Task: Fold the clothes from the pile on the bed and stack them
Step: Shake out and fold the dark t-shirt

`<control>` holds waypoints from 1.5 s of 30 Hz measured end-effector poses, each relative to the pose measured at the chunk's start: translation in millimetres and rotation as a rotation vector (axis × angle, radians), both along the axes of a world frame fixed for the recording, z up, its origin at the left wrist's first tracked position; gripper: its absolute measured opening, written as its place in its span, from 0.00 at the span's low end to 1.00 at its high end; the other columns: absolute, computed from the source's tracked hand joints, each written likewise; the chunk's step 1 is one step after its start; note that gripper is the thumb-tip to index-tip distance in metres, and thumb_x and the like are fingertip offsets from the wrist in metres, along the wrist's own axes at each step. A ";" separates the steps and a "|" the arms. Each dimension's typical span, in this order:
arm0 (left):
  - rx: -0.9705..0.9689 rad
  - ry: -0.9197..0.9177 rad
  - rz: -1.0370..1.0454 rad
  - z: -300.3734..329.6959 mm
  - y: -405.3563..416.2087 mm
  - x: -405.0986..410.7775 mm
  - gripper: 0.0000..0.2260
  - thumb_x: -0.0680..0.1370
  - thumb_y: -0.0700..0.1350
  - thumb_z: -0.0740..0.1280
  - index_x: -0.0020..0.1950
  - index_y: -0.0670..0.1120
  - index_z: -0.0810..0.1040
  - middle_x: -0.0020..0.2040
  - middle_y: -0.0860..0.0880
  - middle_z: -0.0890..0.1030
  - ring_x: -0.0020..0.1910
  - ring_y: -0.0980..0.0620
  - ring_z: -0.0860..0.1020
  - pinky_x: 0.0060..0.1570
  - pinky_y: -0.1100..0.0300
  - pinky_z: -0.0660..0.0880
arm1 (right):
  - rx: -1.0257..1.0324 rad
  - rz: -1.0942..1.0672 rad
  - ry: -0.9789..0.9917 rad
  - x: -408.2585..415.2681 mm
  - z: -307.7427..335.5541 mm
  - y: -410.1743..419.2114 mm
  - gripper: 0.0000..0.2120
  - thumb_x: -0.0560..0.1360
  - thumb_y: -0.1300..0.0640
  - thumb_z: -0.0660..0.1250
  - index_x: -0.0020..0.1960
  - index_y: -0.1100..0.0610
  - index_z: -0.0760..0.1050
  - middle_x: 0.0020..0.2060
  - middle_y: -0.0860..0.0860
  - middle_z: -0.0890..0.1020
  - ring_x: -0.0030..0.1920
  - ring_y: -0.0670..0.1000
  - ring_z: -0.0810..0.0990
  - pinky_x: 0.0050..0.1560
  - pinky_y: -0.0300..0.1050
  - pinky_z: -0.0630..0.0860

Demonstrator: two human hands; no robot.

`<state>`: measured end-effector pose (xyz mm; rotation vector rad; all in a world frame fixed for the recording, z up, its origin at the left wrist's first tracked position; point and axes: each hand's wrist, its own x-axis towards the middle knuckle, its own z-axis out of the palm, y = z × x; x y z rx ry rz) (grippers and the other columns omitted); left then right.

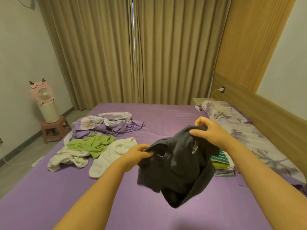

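— Item one?
— A dark grey shirt (179, 165), held up above the purple bed (149, 213), crumpled, small white lettering seen on the chest. Its lower end is draped down onto the sheet.

— How is it held?
— By both hands. The left hand (141, 151) is curled and pinched on one upper edge of the shirt; the right hand (207, 128) is curled round the opposite upper edge, higher and further away.

— The unfolded clothes?
— Listed on the left half of the bed: a green garment (93, 144) laid across white garments (109, 156). Just behind these, a rumpled purple and floral sheet (109, 124) is heaped.

— The finished stack?
— A stack of folded clothes (222, 165), striped and green layers visible, is set on the bed to the right, partly hidden behind the shirt.

— Other entries?
— A floral pillow (222, 112) and floral bedding (259, 143) along the right side; tan curtains (132, 52) drawn behind; a pink fan (42, 92) on a white cylinder, placed on a small stool (53, 128) by the left wall.
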<state>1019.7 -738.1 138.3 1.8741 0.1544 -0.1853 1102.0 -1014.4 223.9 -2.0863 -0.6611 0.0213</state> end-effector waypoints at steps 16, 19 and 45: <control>0.200 -0.198 -0.094 54.8 58.6 123.5 0.04 0.75 0.50 0.70 0.44 0.51 0.82 0.42 0.54 0.83 0.46 0.58 0.79 0.42 0.67 0.72 | -0.363 0.029 0.331 47.1 -42.9 39.0 0.05 0.73 0.54 0.69 0.39 0.46 0.79 0.36 0.46 0.80 0.41 0.47 0.77 0.49 0.45 0.73; 0.238 -0.179 -0.107 56.4 76.5 135.4 0.08 0.76 0.52 0.69 0.45 0.49 0.83 0.44 0.52 0.83 0.46 0.58 0.78 0.42 0.67 0.70 | -0.101 0.029 0.432 52.5 -44.1 59.3 0.04 0.74 0.58 0.68 0.43 0.56 0.74 0.39 0.55 0.78 0.42 0.51 0.76 0.46 0.44 0.72; 0.310 -0.235 0.130 59.2 82.8 185.4 0.07 0.73 0.56 0.70 0.43 0.55 0.81 0.42 0.57 0.81 0.46 0.60 0.76 0.46 0.61 0.70 | -0.315 0.136 0.563 121.9 -34.8 56.3 0.10 0.73 0.60 0.69 0.50 0.65 0.80 0.47 0.59 0.84 0.49 0.57 0.82 0.57 0.51 0.77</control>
